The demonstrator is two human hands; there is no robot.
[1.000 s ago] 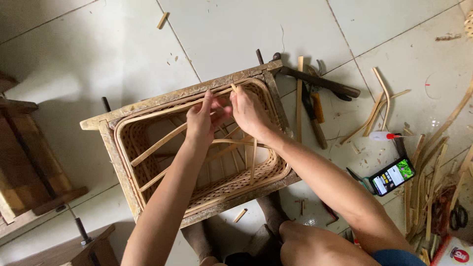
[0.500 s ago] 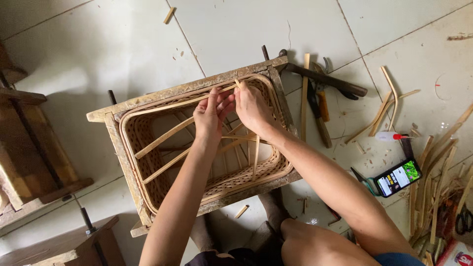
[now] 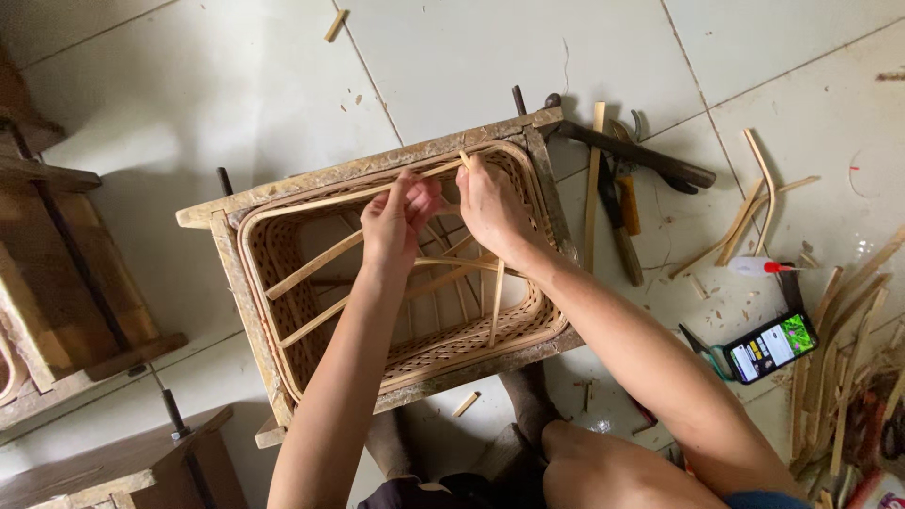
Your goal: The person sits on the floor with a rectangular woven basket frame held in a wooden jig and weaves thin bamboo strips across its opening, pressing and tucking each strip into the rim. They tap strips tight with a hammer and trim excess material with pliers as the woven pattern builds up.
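Head view: a woven rattan basket [image 3: 396,283] clamped inside a rough wooden frame [image 3: 377,168] is seen at the centre of the frame, on the tiled floor [image 3: 236,85].
Left hand [image 3: 401,215]: fingers are pinched together on a thin bamboo strip [image 3: 377,191] that runs along the upper rim of the basket.
Right hand [image 3: 490,203]: fingers are closed on the same strip, just below its end at the upper right corner of the basket; the two hands are nearly touching.
Inside the basket: several loose splints [image 3: 316,267] are crossed over the woven bottom.
Right of the frame: a hammer [image 3: 641,155], a knife-like tool [image 3: 617,212], bent offcuts [image 3: 754,207] and a lit phone [image 3: 768,347] are laid on the floor.
Handling: the strip is best kept flat against the rim, gripped close to the corner, and bent gradually so that it is not split.
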